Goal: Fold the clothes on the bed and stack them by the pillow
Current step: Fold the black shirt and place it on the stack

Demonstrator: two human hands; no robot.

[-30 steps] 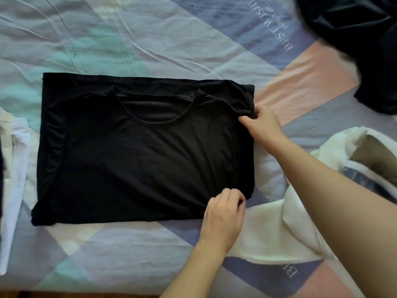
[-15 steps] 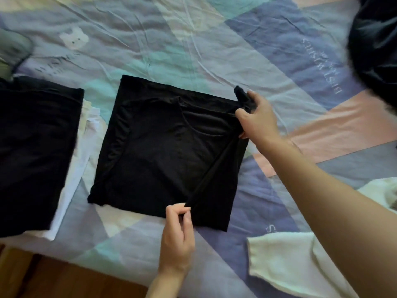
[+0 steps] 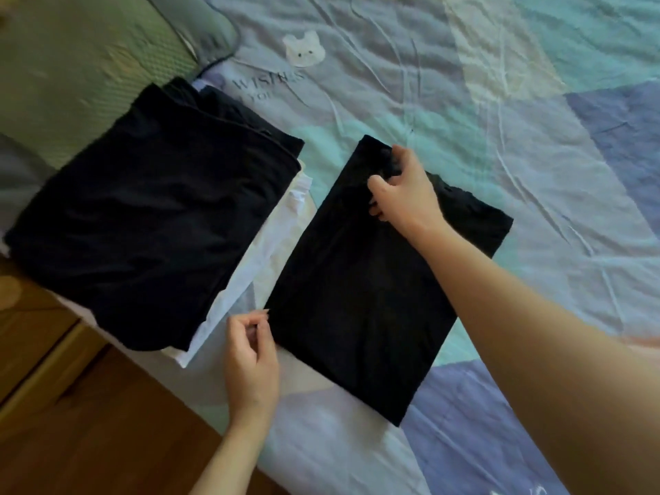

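We see a folded black shirt [image 3: 375, 280] flat on the bed [image 3: 535, 155], near its front edge. Our right hand [image 3: 403, 189] grips the shirt's far edge w/ curled fingers; our left hand [image 3: 251, 355] pinches its near-left corner. Just beside it, toward the bed's left end, sits a stack [image 3: 150, 216]: black clothes over a white piece [image 3: 250, 276], touching the green pillow [image 3: 82, 73]. Wood floor [image 3: 89, 434] below the bed edge.
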